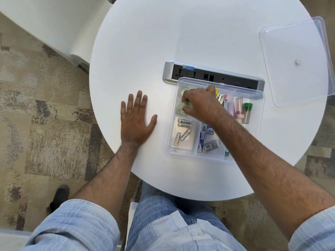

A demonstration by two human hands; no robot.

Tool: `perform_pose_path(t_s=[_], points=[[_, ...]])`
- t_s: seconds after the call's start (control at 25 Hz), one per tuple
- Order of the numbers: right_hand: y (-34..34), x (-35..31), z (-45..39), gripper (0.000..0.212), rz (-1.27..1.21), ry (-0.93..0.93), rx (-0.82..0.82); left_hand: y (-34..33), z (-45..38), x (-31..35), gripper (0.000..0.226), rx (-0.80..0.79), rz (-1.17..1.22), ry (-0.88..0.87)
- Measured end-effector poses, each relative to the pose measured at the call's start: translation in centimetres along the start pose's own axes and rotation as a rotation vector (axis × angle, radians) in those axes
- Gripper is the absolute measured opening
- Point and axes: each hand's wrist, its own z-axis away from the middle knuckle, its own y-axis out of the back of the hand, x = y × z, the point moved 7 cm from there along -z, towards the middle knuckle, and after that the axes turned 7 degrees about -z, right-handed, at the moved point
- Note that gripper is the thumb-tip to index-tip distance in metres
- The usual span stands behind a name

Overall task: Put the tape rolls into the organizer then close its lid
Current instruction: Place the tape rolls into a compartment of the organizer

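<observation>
A clear plastic organizer point(213, 157) with several compartments sits on the round white table point(181, 38). My right hand point(201, 104) reaches into its far-left compartment, fingers closed on a clear tape roll point(184, 106). Another tape roll point(183, 90) lies in the same compartment just beyond it, partly hidden by my fingers. The clear lid point(297, 60) lies flat at the table's far right edge, apart from the organizer. My left hand point(136, 118) rests flat on the table to the left of the organizer, fingers spread, holding nothing.
A grey power strip point(199, 74) is set into the table right behind the organizer. Other compartments hold batteries point(183, 131), staple boxes point(210, 144), clips and small bottles point(245, 111). A white chair stands at the far left; patterned carpet lies below.
</observation>
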Motion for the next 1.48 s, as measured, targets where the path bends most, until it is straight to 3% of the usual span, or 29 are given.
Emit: perform_pose_path(t_s=[0.12, 0.32, 0.96, 1.48], points=[[-0.5, -0.2, -0.1, 0.028, -0.018, 0.027, 0.013, -0.1, 0.0, -0.1, 0.078, 0.000, 0.006, 0.004], [-0.5, -0.1, 0.4, 0.018, 0.026, 0.050, 0.096, -0.2, 0.0, -0.1, 0.078, 0.000, 0.005, 0.001], [-1.0, -0.1, 0.0, 0.019, 0.147, -0.002, -0.005, 0.0, 0.0, -0.2, 0.077, 0.005, 0.004, 0.000], [-1.3, -0.3, -0.1, 0.021, 0.033, -0.035, 0.017, -0.3, 0.0, -0.2, 0.077, 0.029, -0.010, -0.005]])
